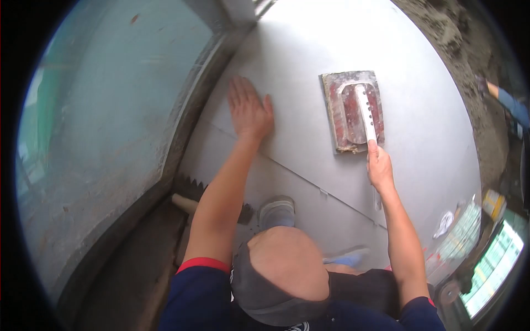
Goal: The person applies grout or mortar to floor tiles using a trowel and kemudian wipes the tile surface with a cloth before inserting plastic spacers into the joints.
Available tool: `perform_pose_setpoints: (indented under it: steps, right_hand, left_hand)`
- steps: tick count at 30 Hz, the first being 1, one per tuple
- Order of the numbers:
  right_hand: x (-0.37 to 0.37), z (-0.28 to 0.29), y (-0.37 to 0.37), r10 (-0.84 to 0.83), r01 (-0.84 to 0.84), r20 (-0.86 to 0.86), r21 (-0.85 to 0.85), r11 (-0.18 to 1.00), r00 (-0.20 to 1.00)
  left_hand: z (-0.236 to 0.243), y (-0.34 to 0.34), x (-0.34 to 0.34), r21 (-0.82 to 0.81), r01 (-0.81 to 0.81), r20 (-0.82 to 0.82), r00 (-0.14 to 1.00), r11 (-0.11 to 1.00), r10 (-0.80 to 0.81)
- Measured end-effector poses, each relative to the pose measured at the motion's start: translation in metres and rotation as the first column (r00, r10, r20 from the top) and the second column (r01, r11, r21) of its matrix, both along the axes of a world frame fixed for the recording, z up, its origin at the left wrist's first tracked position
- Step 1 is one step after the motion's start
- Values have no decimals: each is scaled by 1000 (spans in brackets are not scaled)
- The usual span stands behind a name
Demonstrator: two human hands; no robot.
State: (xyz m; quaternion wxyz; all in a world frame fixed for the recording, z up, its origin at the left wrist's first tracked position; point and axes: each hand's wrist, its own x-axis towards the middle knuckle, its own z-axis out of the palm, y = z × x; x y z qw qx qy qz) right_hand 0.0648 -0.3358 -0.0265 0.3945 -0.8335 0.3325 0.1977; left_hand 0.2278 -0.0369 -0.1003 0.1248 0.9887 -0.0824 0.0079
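Note:
My left hand (249, 108) lies flat on a large pale grey tile (301, 105), fingers stretched, close to the wall on the left. My right hand (380, 167) is wrapped round the white, holed handle of a tamping paddle (339, 113). The paddle's worn, reddish rectangular pad is over the same tile, right of my left hand; whether it touches the tile I cannot tell. A joint line runs slantwise between this tile and a nearer one (309, 212), with a small clip (324, 192) in it.
A notched trowel (190, 187) with a pale handle lies by my left forearm against the wall base (182, 138). Rough mortar (461, 66) borders the tile at right, where another person's arm (510, 102) shows. A crumpled white scrap (443, 224) lies at lower right.

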Motion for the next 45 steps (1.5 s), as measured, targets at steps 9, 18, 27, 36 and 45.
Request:
perform_pose_setpoints:
  steps: [9,18,27,36,45]
  right_hand:
    - [-2,91,-9,-182,226,-185,252,941,966]
    - [-165,44,-66,-503,536,370,18,844,781]
    - [-246,-11,-7,-637,612,105,197,766,764]
    - [-213,69,0,-586,554,374,202,808,719]
    - [-250,32,-19,-655,636,244,162,755,715]
  left_hand:
    - [-47,74,12,193,242,91,960,951,-263]
    - [18,62,74,423,667,-530,731,613,-430]
    - [34,-147,-24,377,807,-495,590,454,-638]
    - [36,-171,-90,305,815,-454,579,493,-677]
    - [59,-169,-91,276,879,-482,477,389,-735]
